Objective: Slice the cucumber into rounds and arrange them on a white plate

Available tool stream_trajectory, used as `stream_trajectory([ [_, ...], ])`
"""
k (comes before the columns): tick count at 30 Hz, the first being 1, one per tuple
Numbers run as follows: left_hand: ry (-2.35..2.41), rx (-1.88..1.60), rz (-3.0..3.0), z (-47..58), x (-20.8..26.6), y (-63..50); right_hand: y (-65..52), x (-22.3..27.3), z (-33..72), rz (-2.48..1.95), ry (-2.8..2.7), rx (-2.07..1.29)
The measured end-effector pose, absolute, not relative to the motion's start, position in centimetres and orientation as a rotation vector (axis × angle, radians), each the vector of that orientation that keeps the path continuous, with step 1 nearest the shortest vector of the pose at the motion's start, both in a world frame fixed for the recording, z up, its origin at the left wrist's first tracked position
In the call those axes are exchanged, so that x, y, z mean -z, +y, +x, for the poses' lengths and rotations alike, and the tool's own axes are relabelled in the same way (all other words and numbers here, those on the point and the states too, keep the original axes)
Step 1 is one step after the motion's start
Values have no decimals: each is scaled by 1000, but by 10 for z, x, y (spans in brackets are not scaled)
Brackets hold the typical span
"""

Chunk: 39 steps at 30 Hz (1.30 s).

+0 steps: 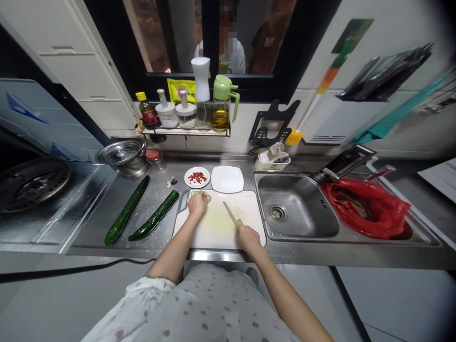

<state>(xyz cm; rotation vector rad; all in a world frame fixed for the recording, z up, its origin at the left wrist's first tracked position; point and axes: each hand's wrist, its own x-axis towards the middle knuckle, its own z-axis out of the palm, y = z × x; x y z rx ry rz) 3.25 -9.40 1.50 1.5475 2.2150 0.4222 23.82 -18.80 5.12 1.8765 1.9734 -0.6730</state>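
The head view shows the white cutting board (245, 204) with its right edge just beside the sink (309, 199), its near edge by the counter's front lip — and a stretch of board between the two hands. The left hand (197, 204) has its fingers bent down onto cucumber slices (209, 198) at the far left; whether it grips them, I cannot tell. The right hand (249, 237) is wrapped round the handle of a knife (231, 213), blade over the board. Left of it, two long cucumbers (127, 210) lie on the steel counter (92, 213), which runs beneath a window (249, 88). Beyond the board sit a plate (187, 178) of chopped red bits and a squarish plate (227, 179) — farther left, a lidded pot (123, 154). Yellow oil partly fills a green-topped jug (221, 118).
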Motion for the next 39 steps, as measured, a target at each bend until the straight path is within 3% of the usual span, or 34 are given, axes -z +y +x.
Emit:
stream_trajectory([
  [9,2035,-402,1380,30,-13,-137,-188,-50,239,1883,1989,661],
  [20,2148,-313,1681,31,-5,-142,-189,-54,241,1890,2001,640],
  [39,2188,-268,1670,32,-9,-140,-216,-66,231,1693,2194,619],
])
